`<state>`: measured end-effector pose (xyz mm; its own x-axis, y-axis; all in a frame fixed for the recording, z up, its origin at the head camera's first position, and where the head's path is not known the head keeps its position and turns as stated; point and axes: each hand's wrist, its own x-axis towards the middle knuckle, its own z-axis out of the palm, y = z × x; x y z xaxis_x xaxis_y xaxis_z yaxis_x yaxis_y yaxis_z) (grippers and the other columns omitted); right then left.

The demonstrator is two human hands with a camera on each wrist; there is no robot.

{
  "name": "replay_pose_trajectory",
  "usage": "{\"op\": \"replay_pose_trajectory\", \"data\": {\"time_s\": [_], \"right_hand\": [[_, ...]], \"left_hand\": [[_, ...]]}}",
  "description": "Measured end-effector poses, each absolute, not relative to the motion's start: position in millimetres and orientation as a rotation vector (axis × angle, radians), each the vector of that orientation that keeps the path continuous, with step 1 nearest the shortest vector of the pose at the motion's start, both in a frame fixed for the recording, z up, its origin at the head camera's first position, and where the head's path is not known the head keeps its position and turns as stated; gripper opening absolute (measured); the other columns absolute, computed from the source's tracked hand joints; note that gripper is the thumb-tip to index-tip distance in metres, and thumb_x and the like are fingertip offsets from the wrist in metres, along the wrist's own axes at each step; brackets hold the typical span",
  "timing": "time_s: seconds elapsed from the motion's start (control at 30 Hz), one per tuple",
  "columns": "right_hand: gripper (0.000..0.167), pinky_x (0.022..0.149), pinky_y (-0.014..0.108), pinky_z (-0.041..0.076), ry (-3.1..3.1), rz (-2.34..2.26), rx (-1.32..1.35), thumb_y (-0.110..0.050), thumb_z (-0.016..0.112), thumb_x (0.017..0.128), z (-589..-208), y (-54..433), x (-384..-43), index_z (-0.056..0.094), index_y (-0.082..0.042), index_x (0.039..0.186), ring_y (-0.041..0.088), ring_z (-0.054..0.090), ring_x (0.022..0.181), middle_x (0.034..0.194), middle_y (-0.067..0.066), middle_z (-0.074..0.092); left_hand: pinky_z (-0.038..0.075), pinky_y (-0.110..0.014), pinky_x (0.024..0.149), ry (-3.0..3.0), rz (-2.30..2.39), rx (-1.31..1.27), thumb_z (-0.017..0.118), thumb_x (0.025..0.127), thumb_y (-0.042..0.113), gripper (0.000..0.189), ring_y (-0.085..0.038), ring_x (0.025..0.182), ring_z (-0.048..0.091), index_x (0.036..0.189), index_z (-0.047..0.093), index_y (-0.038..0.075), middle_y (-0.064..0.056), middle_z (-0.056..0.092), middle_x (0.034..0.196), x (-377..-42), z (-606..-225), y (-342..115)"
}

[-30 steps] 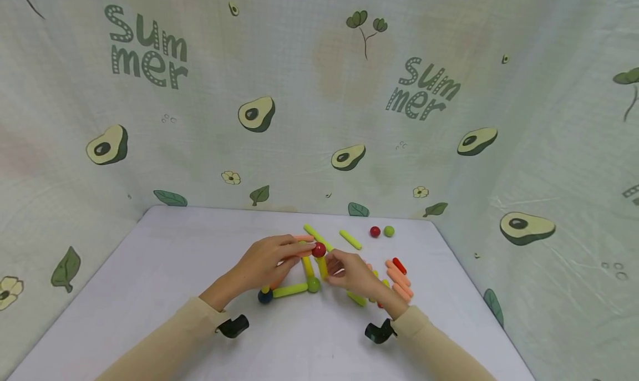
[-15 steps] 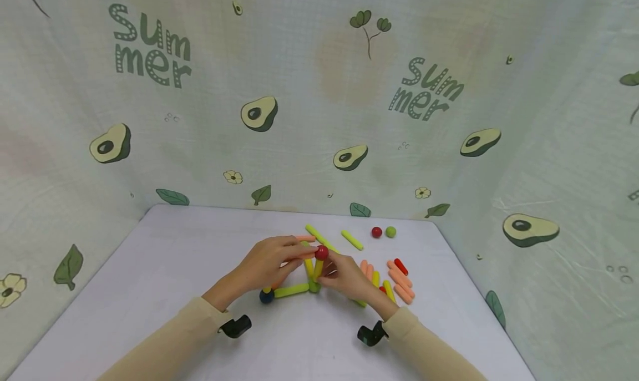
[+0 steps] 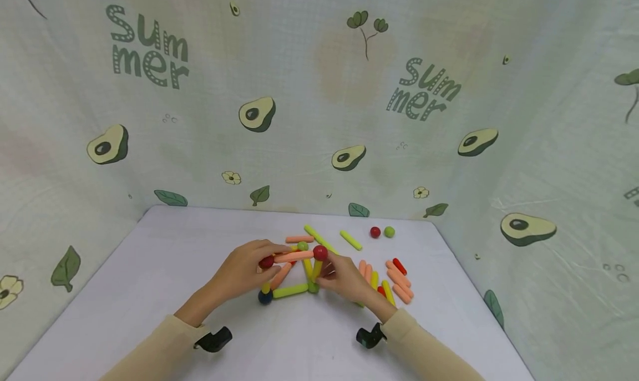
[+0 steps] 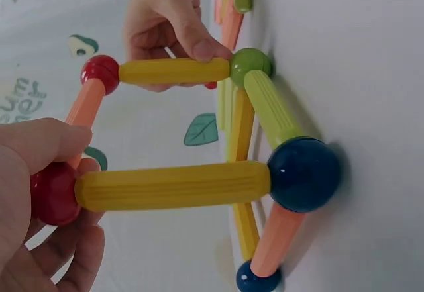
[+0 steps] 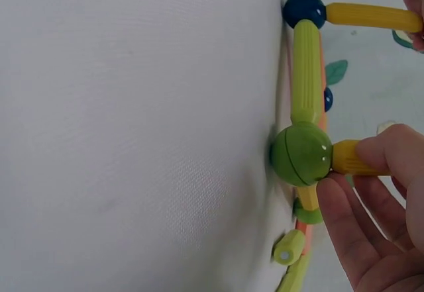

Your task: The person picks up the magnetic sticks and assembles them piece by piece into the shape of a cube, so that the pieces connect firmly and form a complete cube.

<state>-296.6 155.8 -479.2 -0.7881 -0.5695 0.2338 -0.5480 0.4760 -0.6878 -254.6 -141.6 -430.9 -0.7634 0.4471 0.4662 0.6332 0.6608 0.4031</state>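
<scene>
A ball-and-stick frame (image 4: 149, 187) stands on a bench (image 3: 194, 237), a coral top stick (image 3: 293, 257) bridging its upper edge from a left red ball (image 4: 58, 196) to a right red ball (image 3: 320, 252). A person's left grip (image 3: 246, 273) holds the left red ball, close by the coral top stick's end; the right grip (image 3: 344, 277) pinches the yellow right upright (image 4: 159, 71) low down, near the green ball (image 5: 303, 154) beneath it. The job in hand looks to be seating the top span. Done well, it likely calls for steadying the upright's foot against the green ball while the coral top stick is lined up with light pressure, since a sideways shove could pop a joint. The sticks are ribbed, the balls glossy; a yellow left upright (image 4: 218, 185) rises from a blue ball (image 4: 305, 174), and a lime stick (image 5: 306, 73) runs low from there to the green ball. To the right lie loose coral sticks (image 3: 398, 274), with a loose red ball (image 3: 375, 232) farther back, before an avocado-printed cloth (image 3: 299, 65).
</scene>
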Motion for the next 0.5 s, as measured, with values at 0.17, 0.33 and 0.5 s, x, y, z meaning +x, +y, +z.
{"op": "replay_pose_trajectory", "data": {"time_s": [0.17, 0.33, 0.5], "right_hand": [[0.045, 0.085, 0.024, 0.060, 2.672, -1.232, -1.025, -0.005, 0.080, 0.094, -478.9, 155.6, -296.6, 0.061, -0.006, 0.135, 0.019, 0.073, 0.096, 0.106, 0.002, 0.074], [0.041, 0.087, 0.024, 0.060, 2.694, -1.192, -1.016, -0.007, 0.080, 0.095, -477.8, 157.1, -296.4, 0.062, -0.006, 0.131, 0.020, 0.073, 0.098, 0.106, 0.002, 0.073], [0.029, 0.089, 0.033, 0.062, 2.720, -1.128, -0.962, -0.008, 0.077, 0.097, -468.6, 171.3, -293.0, 0.067, -0.010, 0.123, 0.020, 0.072, 0.099, 0.112, 0.009, 0.073]], "left_hand": [[0.054, -0.022, 0.068, -2.479, -0.868, -0.891, 0.087, 0.089, 0.010, 0.049, -0.006, 0.086, 0.055, 0.134, 0.073, 0.024, 0.010, 0.069, 0.108, -250.4, -436.3, -151.4], [0.056, -0.021, 0.068, -2.481, -0.931, -0.941, 0.086, 0.089, 0.006, 0.050, -0.006, 0.085, 0.056, 0.135, 0.072, 0.022, 0.007, 0.069, 0.115, -249.8, -439.6, -153.3], [0.058, -0.025, 0.070, -2.509, -0.977, -0.954, 0.086, 0.089, 0.002, 0.055, -0.009, 0.089, 0.057, 0.137, 0.070, 0.023, 0.005, 0.067, 0.119, -249.9, -440.0, -152.9]]}}
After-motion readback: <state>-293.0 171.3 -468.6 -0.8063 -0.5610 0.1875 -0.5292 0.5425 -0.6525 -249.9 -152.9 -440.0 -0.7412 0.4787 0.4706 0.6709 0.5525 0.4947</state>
